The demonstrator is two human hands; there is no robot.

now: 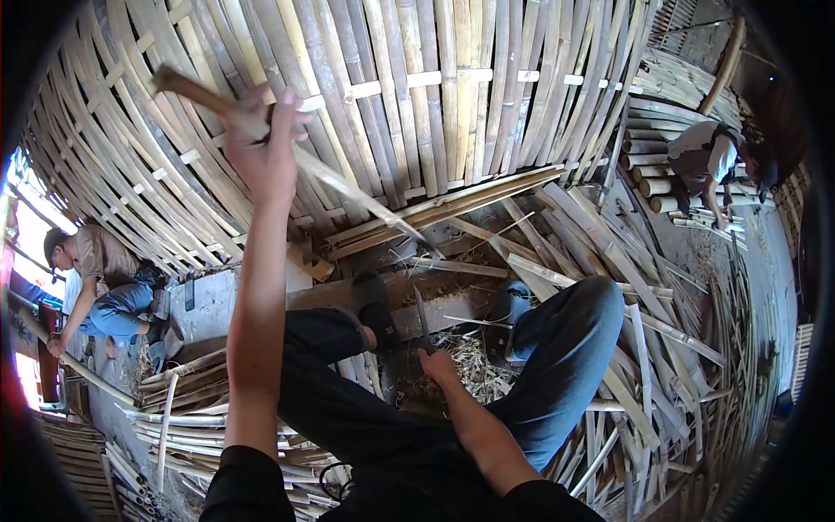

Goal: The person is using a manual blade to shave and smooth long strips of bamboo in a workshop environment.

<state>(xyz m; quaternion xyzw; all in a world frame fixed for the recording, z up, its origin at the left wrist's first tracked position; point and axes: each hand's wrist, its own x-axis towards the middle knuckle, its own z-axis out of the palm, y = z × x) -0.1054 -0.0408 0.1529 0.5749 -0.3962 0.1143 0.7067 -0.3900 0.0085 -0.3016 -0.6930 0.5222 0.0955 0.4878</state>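
Bamboo strip (341,185) in left hand (263,150), fingers curled round it | knife (423,318) in right hand (440,365), fingers closed

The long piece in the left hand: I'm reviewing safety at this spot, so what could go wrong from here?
If the left hand loosens, the long piece could drop toward the feet.
The right hand holds what looks like a knife between the legs; a slip might cut one.
Loose bamboo strips lying nearby could catch a foot.
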